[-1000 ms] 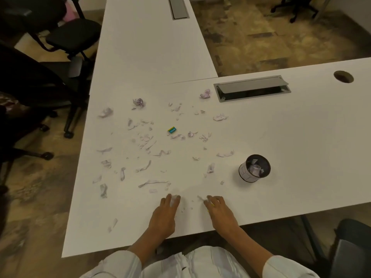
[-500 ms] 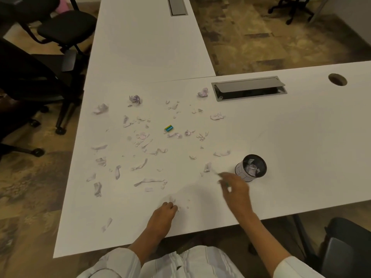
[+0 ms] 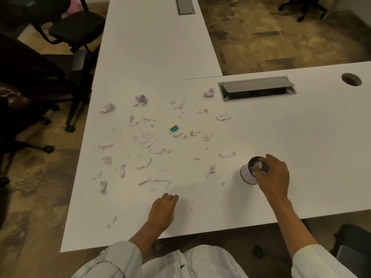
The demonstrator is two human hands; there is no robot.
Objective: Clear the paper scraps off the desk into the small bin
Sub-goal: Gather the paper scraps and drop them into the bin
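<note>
Bin (image 3: 246,176) upright, mouth up; right hand (image 3: 274,174) over rim, grip unclear; left hand (image 3: 162,210) curled on desk (image 3: 301,147).

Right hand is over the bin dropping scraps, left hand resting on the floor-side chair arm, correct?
Not quite. The right hand is at the bin, but the left hand rests curled on the desk near its front edge, not on a chair. The head view shows it.

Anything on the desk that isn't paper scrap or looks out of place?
Yes: a small green, yellow and blue eraser-like block lies among the paper scraps mid-desk; it isn't paper. The cable tray lid stands open. The small bin is upright under the right hand.
</note>
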